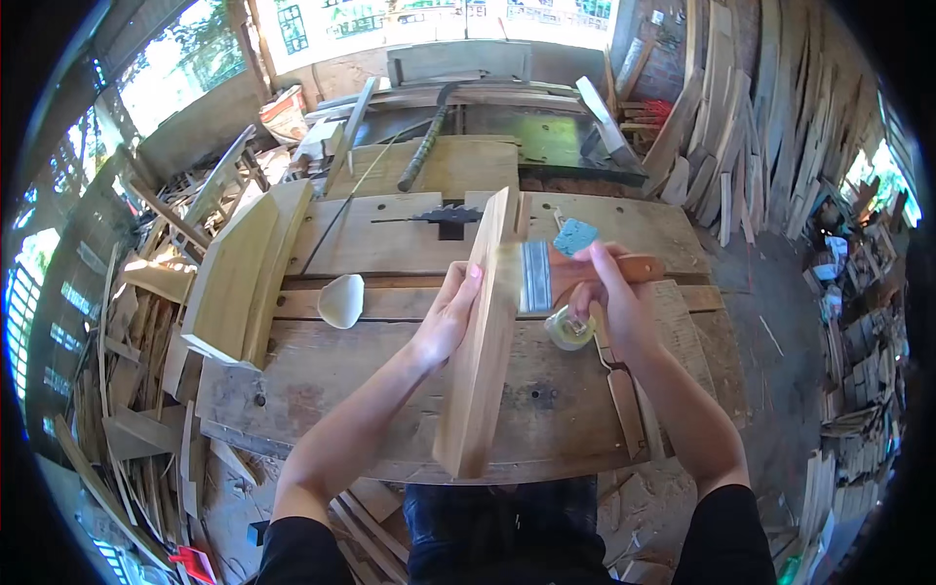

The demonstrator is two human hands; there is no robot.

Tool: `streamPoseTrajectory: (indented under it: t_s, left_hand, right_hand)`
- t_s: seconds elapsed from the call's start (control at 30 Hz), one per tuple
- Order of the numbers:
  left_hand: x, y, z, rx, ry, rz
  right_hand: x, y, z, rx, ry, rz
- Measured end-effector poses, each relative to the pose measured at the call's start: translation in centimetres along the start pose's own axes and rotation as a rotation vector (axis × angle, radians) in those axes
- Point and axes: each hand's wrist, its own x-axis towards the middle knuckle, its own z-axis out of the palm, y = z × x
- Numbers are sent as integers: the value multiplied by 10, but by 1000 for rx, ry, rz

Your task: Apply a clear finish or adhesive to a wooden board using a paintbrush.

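My left hand [448, 317] is closed on a pale wooden board [480, 375], which it holds tilted over the workbench [341, 385]. In my right hand [624, 307] is a wide paintbrush [537, 277] with a brown wooden handle and a metal band. Its light bristles meet the board's right side. A roll of clear tape [569, 331] lies on the bench just below the brush. Beyond the brush sits a blue sponge [575, 237]. By my right forearm lies a wooden-handled tool [624, 405], its kind unclear.
A toothed circular saw blade [448, 214] rises from a slot in the bench. A whitish shallow dish [341, 300] is left of my hand. Stacked boards [246, 278] lie at the left edge. A dark rod [425, 151] lies farther back. Planks [726, 107] lean against the right wall.
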Motion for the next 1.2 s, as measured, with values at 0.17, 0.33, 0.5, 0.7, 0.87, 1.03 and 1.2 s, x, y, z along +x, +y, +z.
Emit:
streamPoseTrajectory:
  t_s: [0.17, 0.33, 0.5, 0.7, 0.87, 1.03, 1.2]
  left_hand:
    - [-5, 4, 15, -16, -84, -17]
    - [-3, 2, 12, 24, -75, 0]
    - [-3, 1, 13, 66, -43, 11]
    - [5, -11, 4, 3, -3, 28]
    - [14, -12, -18, 49, 147, 124]
    - [21, -4, -25, -11, 322, 72]
    - [28, -8, -47, 22, 487, 73]
  right_hand:
    - [11, -3, -14, -20, 298, -199]
    - [13, 10, -12, -134, 338, -362]
    - [1, 8, -5, -540, 53, -613]
    - [-12, 0, 4, -618, -98, -671]
    - [-19, -7, 16, -581, -418, -590]
    - [-20, -3, 18, -484, -657, -552]
    - [-21, 0, 19, -312, -756, -367]
